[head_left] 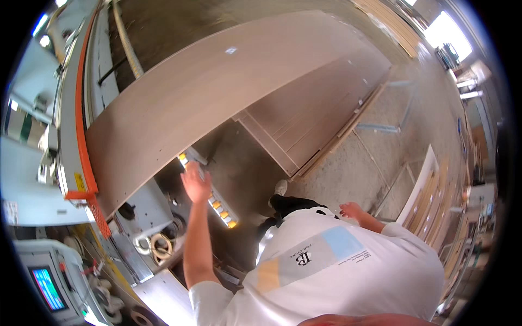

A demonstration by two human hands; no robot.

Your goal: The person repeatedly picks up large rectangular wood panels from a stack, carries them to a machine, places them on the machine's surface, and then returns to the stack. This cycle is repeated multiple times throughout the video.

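Observation:
My left hand (196, 183) is stretched forward, fingers extended and nothing held. It hovers over or rests on a roller bar (218, 208) with yellow rollers; contact cannot be made out. Just beyond it runs the near edge of a long brown panel (179, 103), whose left end lies under the orange-edged beam of a machine (81, 136). My right hand (352, 211) hangs out at my right side, empty, its fingers loosely apart and small in view.
A stack of brown panels (321, 114) lies beyond, partly under the long panel. At lower left stand a control screen (48, 288) and rolls of edging tape (161, 246). Metal floor frames (378, 128) and stacked boards (429, 209) are at right.

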